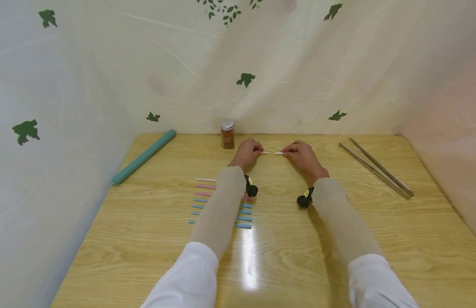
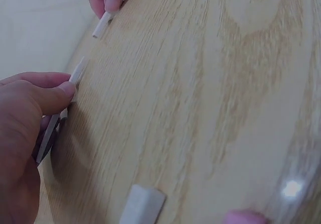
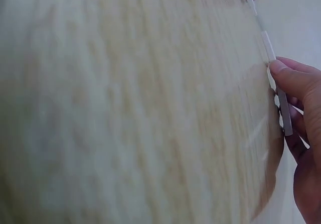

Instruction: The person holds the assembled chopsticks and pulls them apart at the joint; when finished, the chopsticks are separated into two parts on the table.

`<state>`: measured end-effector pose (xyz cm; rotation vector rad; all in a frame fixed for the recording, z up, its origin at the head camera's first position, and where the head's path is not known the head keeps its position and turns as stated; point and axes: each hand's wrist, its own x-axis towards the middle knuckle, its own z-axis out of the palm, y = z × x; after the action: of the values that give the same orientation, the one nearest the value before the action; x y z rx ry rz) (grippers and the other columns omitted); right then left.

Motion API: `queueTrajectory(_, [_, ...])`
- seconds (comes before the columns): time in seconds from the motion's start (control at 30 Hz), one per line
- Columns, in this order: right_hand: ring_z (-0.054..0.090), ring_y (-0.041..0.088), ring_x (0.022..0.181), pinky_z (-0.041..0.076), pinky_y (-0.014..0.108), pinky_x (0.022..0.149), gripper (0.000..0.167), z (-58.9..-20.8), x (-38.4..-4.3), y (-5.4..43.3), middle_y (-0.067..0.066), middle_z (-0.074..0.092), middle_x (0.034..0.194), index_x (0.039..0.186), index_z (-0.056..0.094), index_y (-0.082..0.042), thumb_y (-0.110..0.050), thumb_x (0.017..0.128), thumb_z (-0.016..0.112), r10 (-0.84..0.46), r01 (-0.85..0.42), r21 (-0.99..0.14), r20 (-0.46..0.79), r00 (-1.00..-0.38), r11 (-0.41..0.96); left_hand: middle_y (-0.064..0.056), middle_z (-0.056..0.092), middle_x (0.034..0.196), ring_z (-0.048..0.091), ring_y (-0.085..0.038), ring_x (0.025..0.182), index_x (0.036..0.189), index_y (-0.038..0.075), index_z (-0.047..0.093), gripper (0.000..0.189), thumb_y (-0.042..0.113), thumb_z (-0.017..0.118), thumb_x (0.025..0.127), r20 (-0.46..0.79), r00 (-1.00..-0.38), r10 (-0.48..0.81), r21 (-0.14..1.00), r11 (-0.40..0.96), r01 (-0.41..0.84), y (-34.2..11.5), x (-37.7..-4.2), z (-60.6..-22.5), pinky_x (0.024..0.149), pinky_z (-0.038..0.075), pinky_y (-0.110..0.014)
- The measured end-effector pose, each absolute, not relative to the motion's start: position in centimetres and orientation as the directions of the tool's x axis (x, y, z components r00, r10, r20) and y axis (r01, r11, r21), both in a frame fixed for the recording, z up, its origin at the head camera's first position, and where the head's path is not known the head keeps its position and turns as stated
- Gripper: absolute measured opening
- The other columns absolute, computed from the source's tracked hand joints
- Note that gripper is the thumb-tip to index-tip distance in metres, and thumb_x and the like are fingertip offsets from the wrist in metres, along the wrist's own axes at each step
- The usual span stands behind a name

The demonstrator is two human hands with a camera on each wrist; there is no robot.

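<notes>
Near the table's far edge, my left hand (image 1: 247, 153) pinches a thin white chopstick (image 1: 265, 152) between thumb and fingers. Its tapered tip points toward my right hand (image 1: 301, 157), which pinches another white chopstick (image 1: 278, 153), blunt end facing left. A small gap parts the two ends. The left wrist view shows the left chopstick (image 2: 76, 76) passing behind my thumb. In the right wrist view the right chopstick (image 3: 284, 108) runs along my fingers. White chopstick (image 1: 205, 179), pink chopsticks (image 1: 205, 186) and several blue chopsticks (image 1: 243, 219) lie in a row, partly hidden under my left forearm.
A spice jar (image 1: 227, 136) with a silver lid stands just left of my left hand. The teal rod (image 1: 143, 158) lies along the table's left edge. Metal tongs (image 1: 376, 169) lie at the right. A pale curtain (image 1: 184, 64) hangs behind the wooden table (image 1: 292, 256).
</notes>
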<state>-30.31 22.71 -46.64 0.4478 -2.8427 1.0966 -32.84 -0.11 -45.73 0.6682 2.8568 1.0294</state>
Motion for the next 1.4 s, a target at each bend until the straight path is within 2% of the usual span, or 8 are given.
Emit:
queueTrajectory(0.37, [0.053, 0.027, 0.089, 0.045, 0.042, 0.082, 0.019, -47.3, -30.3, 22.7, 0.015, 0.057, 0.099, 0.104, 0.073, -0.004, -0.016, 0.092, 0.064, -0.221, -0.302, -0.664, 0.207, -0.953, 0.683, -0.006, 0.060, 0.093, 0.053, -0.019, 0.092, 0.095, 0.010, 0.073, 0.010, 0.011, 0.064, 0.091, 0.128, -0.921, 0.367, 0.609, 0.705, 0.365, 0.1, -32.7, -46.3, 0.087, 0.042, -0.032])
queueTrajectory(0.67, [0.051, 0.027, 0.090, 0.045, 0.042, 0.084, 0.019, -47.7, -30.2, 22.5, 0.013, 0.055, 0.099, 0.105, 0.073, -0.006, -0.016, 0.092, 0.064, -0.210, -0.283, -0.700, 0.190, -0.959, 0.656, -0.005, 0.060, 0.094, 0.051, -0.021, 0.093, 0.095, 0.012, 0.075, 0.010, 0.013, 0.066, 0.090, 0.123, -0.941, 0.315, 0.663, 0.679, 0.314, 0.1, -32.2, -46.6, 0.087, 0.040, -0.032])
queueTrajectory(1.13, [0.054, 0.028, 0.094, 0.046, 0.045, 0.087, 0.020, -47.5, -30.0, 22.5, 0.014, 0.057, 0.103, 0.108, 0.071, -0.005, -0.015, 0.093, 0.063, -0.232, -0.284, -0.709, 0.172, -0.957, 0.645, -0.005, 0.059, 0.097, 0.050, -0.020, 0.094, 0.099, 0.015, 0.073, 0.011, 0.018, 0.066, 0.091, 0.110, -0.939, 0.326, 0.639, 0.701, 0.318, -0.1, -32.3, -47.1, 0.088, 0.039, -0.033])
queueTrajectory(1.3, [0.055, 0.031, 0.100, 0.045, 0.047, 0.090, 0.027, -47.0, -29.7, 22.7, 0.016, 0.059, 0.109, 0.115, 0.067, -0.004, -0.015, 0.091, 0.066, -0.220, -0.289, -0.687, 0.190, -0.957, 0.667, -0.004, 0.059, 0.102, 0.052, -0.020, 0.098, 0.105, 0.017, 0.070, 0.018, 0.029, 0.061, 0.094, 0.168, -0.936, 0.310, 0.605, 0.717, 0.346, 0.3, -32.3, -46.2, 0.089, 0.039, -0.035])
queueTrajectory(1.4, [0.053, 0.033, 0.105, 0.042, 0.050, 0.092, 0.029, -46.5, -29.6, 22.6, 0.017, 0.058, 0.115, 0.118, 0.065, -0.004, -0.016, 0.092, 0.065, -0.215, -0.296, -0.675, 0.204, -0.955, 0.676, -0.005, 0.060, 0.103, 0.054, -0.020, 0.097, 0.104, 0.014, 0.070, 0.020, 0.029, 0.061, 0.095, 0.241, -0.918, 0.315, 0.610, 0.687, 0.396, 0.5, -32.3, -45.3, 0.088, 0.042, -0.033])
